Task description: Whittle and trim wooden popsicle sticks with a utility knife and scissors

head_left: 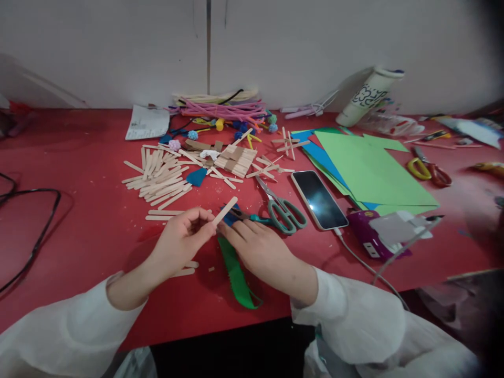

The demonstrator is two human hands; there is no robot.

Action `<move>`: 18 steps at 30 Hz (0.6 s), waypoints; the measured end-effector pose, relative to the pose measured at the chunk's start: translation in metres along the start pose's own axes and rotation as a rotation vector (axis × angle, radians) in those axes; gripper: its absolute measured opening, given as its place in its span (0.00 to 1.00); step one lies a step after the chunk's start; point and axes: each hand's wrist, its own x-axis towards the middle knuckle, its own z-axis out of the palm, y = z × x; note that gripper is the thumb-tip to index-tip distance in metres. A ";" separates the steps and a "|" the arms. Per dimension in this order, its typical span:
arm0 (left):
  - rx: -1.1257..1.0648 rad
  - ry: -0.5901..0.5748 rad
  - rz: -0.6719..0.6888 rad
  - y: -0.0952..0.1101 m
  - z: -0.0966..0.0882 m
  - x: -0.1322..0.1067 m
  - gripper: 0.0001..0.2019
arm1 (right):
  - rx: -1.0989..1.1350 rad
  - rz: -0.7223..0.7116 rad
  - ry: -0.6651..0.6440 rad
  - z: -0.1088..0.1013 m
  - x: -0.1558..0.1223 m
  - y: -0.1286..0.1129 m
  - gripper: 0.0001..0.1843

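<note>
Dim, soft light: the phone (319, 200) reflects pale glare, the tumbler (369, 97) shadows the wall (118, 52) leftward, and the far-right edge blurs darkly.

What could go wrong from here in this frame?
The craft stick juts out of the left hand's grip with its far end unsupported, so it might tilt or slip if pushed. The grey-handled scissors lie just beyond the right hand, which could knock them. The charging cable runs from the phone towards the right sleeve, which could snag it.
</note>
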 end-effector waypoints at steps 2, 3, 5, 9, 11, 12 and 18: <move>0.036 0.017 0.010 0.003 0.002 -0.002 0.05 | 0.221 0.117 0.089 -0.001 0.001 0.006 0.16; 0.046 0.031 0.007 0.004 0.003 -0.004 0.05 | 0.388 0.195 0.141 -0.001 0.002 0.008 0.14; 0.062 0.019 -0.004 0.006 0.006 -0.007 0.05 | 0.787 0.358 0.203 -0.002 0.003 0.011 0.11; 0.085 -0.038 0.027 0.002 0.008 -0.011 0.07 | 1.412 0.536 0.214 -0.002 0.007 0.011 0.06; 0.060 -0.063 0.018 -0.002 0.009 -0.011 0.07 | 1.540 0.560 0.217 -0.001 0.008 0.010 0.06; 0.039 -0.069 0.005 -0.003 0.009 -0.011 0.07 | 1.575 0.566 0.207 0.000 0.009 0.010 0.05; -0.164 -0.131 -0.120 -0.002 0.011 -0.009 0.08 | 1.666 0.596 0.136 0.000 0.010 0.011 0.06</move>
